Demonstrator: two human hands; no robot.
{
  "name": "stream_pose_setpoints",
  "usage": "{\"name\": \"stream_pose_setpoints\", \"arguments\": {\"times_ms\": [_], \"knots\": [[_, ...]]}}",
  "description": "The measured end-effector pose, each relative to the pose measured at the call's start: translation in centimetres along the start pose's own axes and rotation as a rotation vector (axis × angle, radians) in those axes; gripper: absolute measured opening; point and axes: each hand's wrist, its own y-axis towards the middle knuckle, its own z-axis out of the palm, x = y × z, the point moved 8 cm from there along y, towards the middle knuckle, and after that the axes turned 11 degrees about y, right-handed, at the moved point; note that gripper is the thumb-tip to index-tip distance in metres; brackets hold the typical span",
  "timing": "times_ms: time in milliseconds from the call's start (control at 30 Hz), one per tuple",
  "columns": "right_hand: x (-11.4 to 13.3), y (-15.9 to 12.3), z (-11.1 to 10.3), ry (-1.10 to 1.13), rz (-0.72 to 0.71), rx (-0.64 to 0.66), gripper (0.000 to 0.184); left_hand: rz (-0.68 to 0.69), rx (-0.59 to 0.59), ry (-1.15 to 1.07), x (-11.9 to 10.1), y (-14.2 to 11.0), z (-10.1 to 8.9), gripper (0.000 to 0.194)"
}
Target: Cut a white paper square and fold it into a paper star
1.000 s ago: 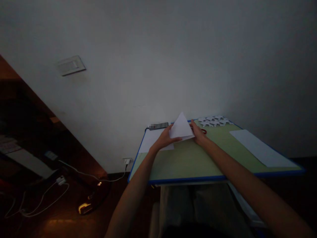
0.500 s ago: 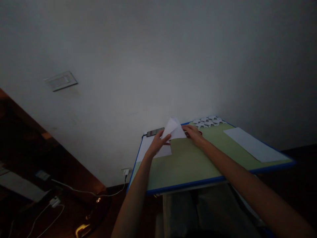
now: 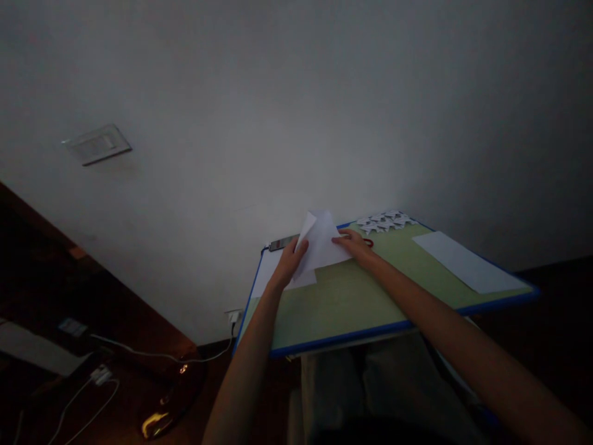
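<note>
Between my two hands a white sheet of paper (image 3: 323, 245) is held up over the far part of the table, with a crease or fold along its left side. My left hand (image 3: 290, 261) grips its left edge, thumb on the near face. On the right edge, my right hand (image 3: 353, 245) pinches the sheet with thumb and fingers. Just behind my right hand shows a red loop (image 3: 369, 243), perhaps a scissors handle. Another white paper (image 3: 265, 267) lies flat beneath and left of my left hand, partly covered.
The small table (image 3: 352, 303) has a green top and blue edging. Several folded white paper pieces (image 3: 385, 221) sit at its back right; a white paper stack (image 3: 467, 262) lies at the right. A phone (image 3: 283, 242) rests by the wall, near a plugged-in charger (image 3: 233, 317).
The sheet has been spread wider and turned more toward me between my hands. My right hand has shifted slightly left onto its edge. The whole view has moved a little.
</note>
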Motion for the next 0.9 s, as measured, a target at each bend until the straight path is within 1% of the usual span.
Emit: {"name": "stream_pose_setpoints", "arguments": {"times_ms": [167, 367, 533, 633, 900], "knots": [[-0.8, 0.4, -0.4, 0.012, 0.060, 0.009, 0.038, -0.048, 0.042, -0.039, 1.1, 0.2, 0.2, 0.037], [-1.1, -0.1, -0.1, 0.075, 0.110, 0.052, 0.038, -0.128, 0.013, -0.042, 2.5, 0.3, -0.1, 0.038], [-0.5, -0.8, 0.5, 0.157, 0.110, 0.105, 0.035, -0.134, 0.044, -0.054, 2.2, 0.0, 0.2, 0.036], [-0.2, -0.9, 0.6, 0.197, 0.092, 0.104, 0.035, -0.142, 0.060, -0.056, 2.0, -0.2, 0.2, 0.035], [0.6, -1.1, 0.3, 0.256, 0.077, 0.094, 0.037, -0.170, 0.042, -0.083, 2.3, -0.2, 0.1, 0.035]]}}
